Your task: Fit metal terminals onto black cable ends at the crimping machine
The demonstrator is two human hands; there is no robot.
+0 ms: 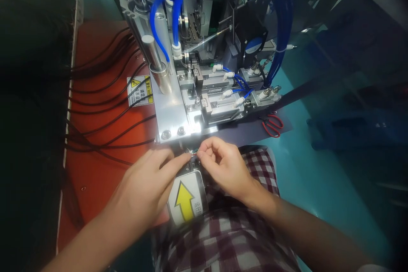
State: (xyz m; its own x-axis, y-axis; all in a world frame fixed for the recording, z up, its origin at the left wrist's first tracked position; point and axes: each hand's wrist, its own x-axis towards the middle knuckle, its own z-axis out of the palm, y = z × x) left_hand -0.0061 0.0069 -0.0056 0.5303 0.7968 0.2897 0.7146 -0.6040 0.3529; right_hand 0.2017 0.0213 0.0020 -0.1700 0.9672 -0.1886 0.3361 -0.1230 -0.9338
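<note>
My left hand and my right hand meet just in front of a metal machine. Both pinch the end of a thin cable with fine coloured wires fanned out between the fingertips. My left thumb and forefinger close on the cable from the left. My right fingers curl in and grip the wire tips from the right. Directly below the hands sits a plate with a yellow arrow sticker.
Several black cables lie across an orange mat at left. Blue air hoses loop over the machine. Red-handled scissors lie at right on a dark mat. A checked garment covers my lap.
</note>
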